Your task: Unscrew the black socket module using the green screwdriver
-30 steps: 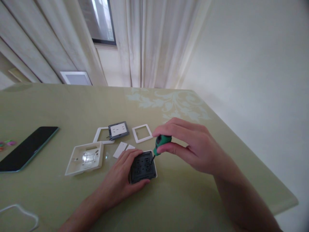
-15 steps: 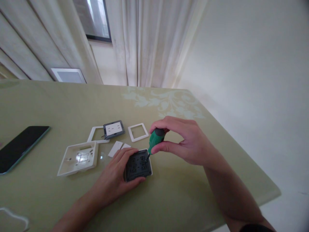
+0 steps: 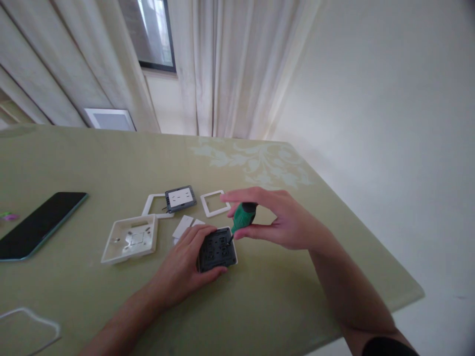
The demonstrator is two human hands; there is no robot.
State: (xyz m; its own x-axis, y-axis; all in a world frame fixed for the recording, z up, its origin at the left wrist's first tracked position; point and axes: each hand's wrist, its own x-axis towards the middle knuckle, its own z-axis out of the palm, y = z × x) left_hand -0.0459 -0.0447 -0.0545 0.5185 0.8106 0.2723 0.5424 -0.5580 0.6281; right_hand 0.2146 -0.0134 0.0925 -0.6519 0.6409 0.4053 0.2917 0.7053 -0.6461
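A dark square wall-plate module with a white rim, its back face up, lies in front of me. My left hand grips it by its left side, thumb along the near edge and fingers over the far edge. In my right hand is a screwdriver with a green and black handle, pinched between thumb and fingers, the index finger stretched out past the handle. The screwdriver leans, and its tip meets the module's right part; the exact contact is too small to make out.
Left of my hands stands a white mounting box. Behind lie a socket module, a white frame beneath it, another white frame and small white plates. A phone and white cable are farther left.
The view has shifted slightly, so things sit a little to the right. My right index finger has straightened from its curl around the screwdriver handle. My left hand keeps its grip.
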